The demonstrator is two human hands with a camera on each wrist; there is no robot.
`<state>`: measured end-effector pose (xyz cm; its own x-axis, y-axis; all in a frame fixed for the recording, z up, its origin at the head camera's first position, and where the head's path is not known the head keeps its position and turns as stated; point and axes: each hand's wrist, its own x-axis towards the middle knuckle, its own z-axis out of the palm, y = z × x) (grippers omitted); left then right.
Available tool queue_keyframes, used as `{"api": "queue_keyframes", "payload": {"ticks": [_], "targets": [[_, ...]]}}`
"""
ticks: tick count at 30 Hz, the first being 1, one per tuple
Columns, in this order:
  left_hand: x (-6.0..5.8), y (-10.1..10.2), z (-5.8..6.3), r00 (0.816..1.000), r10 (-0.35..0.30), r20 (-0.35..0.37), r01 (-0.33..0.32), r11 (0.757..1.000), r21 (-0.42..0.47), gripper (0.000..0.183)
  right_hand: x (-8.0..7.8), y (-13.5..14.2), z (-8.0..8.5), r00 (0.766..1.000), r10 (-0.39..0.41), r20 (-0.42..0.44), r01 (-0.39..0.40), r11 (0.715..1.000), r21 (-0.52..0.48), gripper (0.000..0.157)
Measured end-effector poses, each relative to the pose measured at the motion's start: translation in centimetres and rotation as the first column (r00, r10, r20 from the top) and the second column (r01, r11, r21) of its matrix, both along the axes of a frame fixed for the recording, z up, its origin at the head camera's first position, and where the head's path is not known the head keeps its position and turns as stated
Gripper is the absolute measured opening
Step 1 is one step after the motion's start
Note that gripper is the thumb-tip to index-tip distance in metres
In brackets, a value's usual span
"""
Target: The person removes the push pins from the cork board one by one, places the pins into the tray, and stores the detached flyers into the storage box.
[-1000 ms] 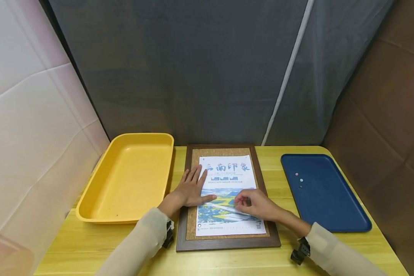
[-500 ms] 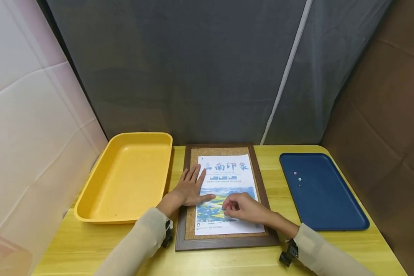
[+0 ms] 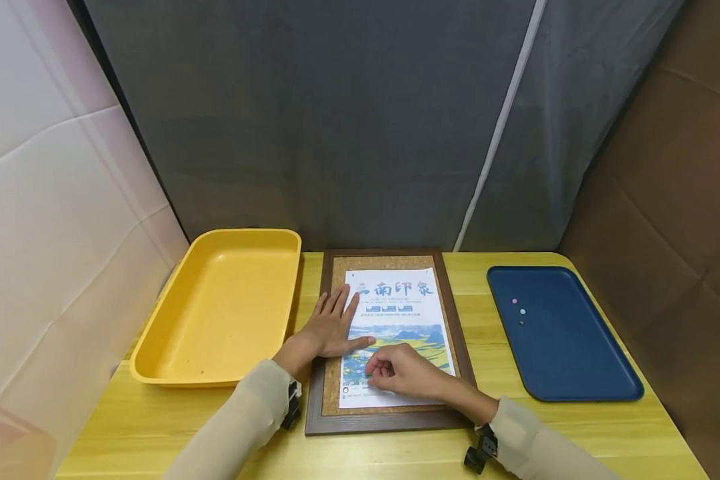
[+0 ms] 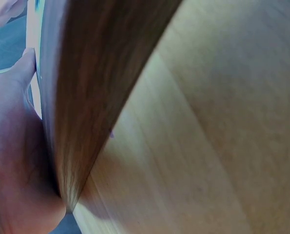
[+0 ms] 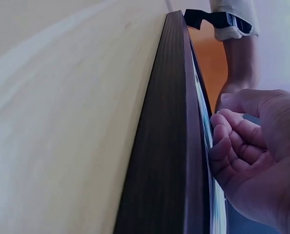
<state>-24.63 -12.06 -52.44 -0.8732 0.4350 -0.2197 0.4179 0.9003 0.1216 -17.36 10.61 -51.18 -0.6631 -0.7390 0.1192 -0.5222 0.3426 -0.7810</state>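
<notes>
A white printed poster [image 3: 396,277] with blue lettering and a blue-yellow landscape lies on a cork board [image 3: 341,267] in a brown frame [image 3: 384,425]. Small dark marks show at both upper corners of the sheet. My left hand [image 3: 329,331] rests spread on the poster's left side, thumb pointing right across the landscape. Over the lower left of the picture is my right hand [image 3: 405,371], fingers curled and thumb drawn close to the index finger [image 5: 222,119]. I cannot tell whether something small sits between those fingertips.
On the left stands a deep yellow tray [image 3: 216,383]. To the right lies a flat blue tray [image 3: 576,347] bearing three tiny round pieces [image 3: 523,311] in a short row. A grey curtain [image 3: 312,133] closes off the back of the wooden table [image 3: 174,433].
My right hand has moved left and slightly toward me over the poster, from the picture's right part to its lower left, with fingers still curled. The left hand has stayed in place.
</notes>
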Motion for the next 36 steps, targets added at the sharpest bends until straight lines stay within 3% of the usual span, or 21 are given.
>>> {"api": "queue_keyframes", "payload": {"ticks": [23, 36], "targets": [[-0.1, -0.1, 0.1, 1.000, -0.008, -0.011, 0.009, 1.000, 0.016, 0.114, 0.8, -3.4, -0.2, 0.996, -0.028, -0.079, 0.032, 0.998, 0.055, 0.008], [0.0, -0.1, -0.1, 1.000, -0.014, -0.024, 0.015, 1.000, 0.012, 0.113, 1.3, -4.1, -0.8, 0.982, -0.089, -0.169, 0.109, 0.988, 0.113, 0.009]]}}
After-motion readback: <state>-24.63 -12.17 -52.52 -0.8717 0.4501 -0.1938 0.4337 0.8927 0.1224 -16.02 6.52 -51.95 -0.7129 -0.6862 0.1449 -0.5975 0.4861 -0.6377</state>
